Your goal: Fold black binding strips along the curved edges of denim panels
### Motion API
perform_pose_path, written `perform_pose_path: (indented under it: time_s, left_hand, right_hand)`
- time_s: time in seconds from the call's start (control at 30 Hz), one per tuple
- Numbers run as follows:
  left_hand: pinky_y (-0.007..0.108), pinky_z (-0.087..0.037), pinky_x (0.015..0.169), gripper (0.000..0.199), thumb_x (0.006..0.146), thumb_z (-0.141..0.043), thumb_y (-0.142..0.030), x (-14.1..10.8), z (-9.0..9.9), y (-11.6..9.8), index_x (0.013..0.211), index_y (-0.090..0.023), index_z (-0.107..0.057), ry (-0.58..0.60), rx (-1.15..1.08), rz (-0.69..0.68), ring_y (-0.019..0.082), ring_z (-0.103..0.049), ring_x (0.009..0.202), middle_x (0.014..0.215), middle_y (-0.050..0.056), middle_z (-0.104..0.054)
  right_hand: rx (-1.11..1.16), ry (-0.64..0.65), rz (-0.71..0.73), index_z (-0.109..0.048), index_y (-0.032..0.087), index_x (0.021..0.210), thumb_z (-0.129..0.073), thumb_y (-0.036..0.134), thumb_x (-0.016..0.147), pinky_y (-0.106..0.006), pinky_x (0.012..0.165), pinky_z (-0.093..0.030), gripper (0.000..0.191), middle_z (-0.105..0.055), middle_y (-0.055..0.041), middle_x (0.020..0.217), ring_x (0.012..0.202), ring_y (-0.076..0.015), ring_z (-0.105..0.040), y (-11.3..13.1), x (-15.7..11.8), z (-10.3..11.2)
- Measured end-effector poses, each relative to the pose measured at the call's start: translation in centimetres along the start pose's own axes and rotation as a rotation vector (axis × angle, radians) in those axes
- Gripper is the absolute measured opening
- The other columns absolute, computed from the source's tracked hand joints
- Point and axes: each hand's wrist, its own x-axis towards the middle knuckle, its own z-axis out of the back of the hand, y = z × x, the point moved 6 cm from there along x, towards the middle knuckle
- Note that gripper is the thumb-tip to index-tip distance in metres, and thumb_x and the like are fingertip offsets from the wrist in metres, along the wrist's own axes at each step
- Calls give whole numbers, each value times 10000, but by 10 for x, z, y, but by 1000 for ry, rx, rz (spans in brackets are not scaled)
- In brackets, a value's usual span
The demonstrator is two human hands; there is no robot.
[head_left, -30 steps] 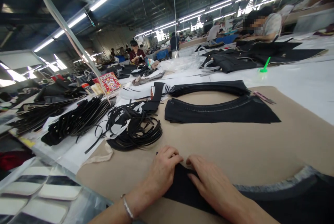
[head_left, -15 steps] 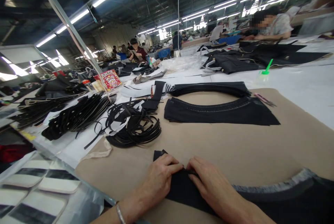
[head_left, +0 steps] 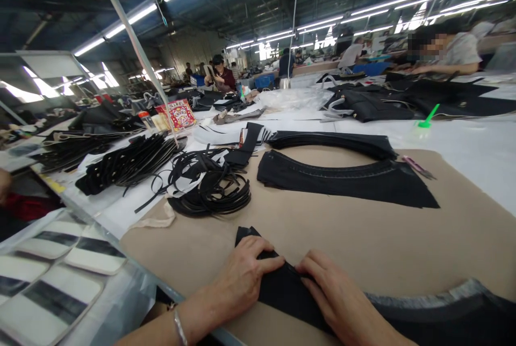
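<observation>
A black fabric piece (head_left: 290, 305) lies near the table's front edge, running under both hands toward the lower right. Its long curved edge carries a grey, fuzzy-looking strip (head_left: 427, 297) at the right. My left hand (head_left: 245, 268) is closed over the upper left end, thumb and fingertips pressing along the edge. Just to its right, my right hand (head_left: 330, 292) pinches the same edge between thumb and curled fingers. The edge looks folded over between the hands. Farther back, stacked black curved fabric pieces (head_left: 342, 182) rest on a brown sheet (head_left: 226, 249).
Coiled black strips (head_left: 213, 195) and stacked black pieces (head_left: 124, 166) lie at left. Pink-handled snips (head_left: 417, 166) sit at the sheet's right. A green-capped bottle (head_left: 425, 123) stands behind. Cream-and-black panels (head_left: 56, 292) lie lower left. Co-workers sit farther back.
My right hand has slid slightly right along the fabric edge, widening the gap between the hands. My left hand keeps its place on the fabric. The view has shifted a little.
</observation>
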Motion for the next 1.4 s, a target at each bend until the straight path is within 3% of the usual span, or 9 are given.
perform_pose_path:
  time_s: [0.3,0.47,0.6,0.77,1.1,1.27,1.4]
  left_hand:
    - [401,-421,1001,458,844,-415,-14,5,-2,-6,1153,-251,-656,-92,-29,29,215,-499,1142,1235,65,-559]
    - [335,-464,926,403,881,-411,-29,9,-16,-23,1177,-210,-617,-26,-63,10,184,-550,988,1068,45,-630]
    - [331,-465,950,390,909,-418,-71,2,-22,-30,1251,-190,-563,7,-30,-13,196,-547,1027,1102,55,-634]
    - [328,-424,1036,452,894,-427,-71,-4,-19,-34,1320,-197,-513,-14,5,-85,191,-514,1143,1234,60,-602]
    - [377,-379,1023,436,875,-421,-63,-6,-5,-23,1247,-240,-565,40,13,-159,176,-556,1095,1152,41,-636]
    - [361,-414,951,380,850,-438,-39,-3,-1,-25,1068,-251,-668,-58,-42,-44,183,-560,1025,1102,23,-642]
    - [332,-463,870,389,859,-415,-27,0,-18,-36,1119,-221,-630,-99,-117,65,183,-550,964,1039,31,-636]
  right_hand:
    - [-19,36,42,-593,184,1004,-345,97,952,-338,836,-464,268,-563,-69,977,921,-198,-559,1,-7,1]
    - [-46,39,60,-578,189,958,-343,83,954,-368,846,-450,258,-547,-66,978,923,-207,-538,2,-7,1]
    - [-50,43,67,-563,185,938,-351,77,955,-374,842,-449,238,-541,-68,977,917,-208,-531,2,-10,1]
    - [-45,63,56,-560,186,921,-350,89,969,-381,858,-447,236,-540,-65,980,928,-206,-533,-2,-14,3]
    - [-156,56,139,-570,194,968,-360,86,961,-382,797,-482,236,-542,-69,962,893,-221,-549,0,-19,-4]
    - [-250,-5,183,-570,176,998,-389,48,926,-416,762,-499,233,-547,-81,940,860,-243,-550,8,-17,-13]
    - [-242,-53,197,-551,173,1001,-396,44,919,-426,760,-497,217,-547,-77,930,847,-241,-544,6,-19,-13]
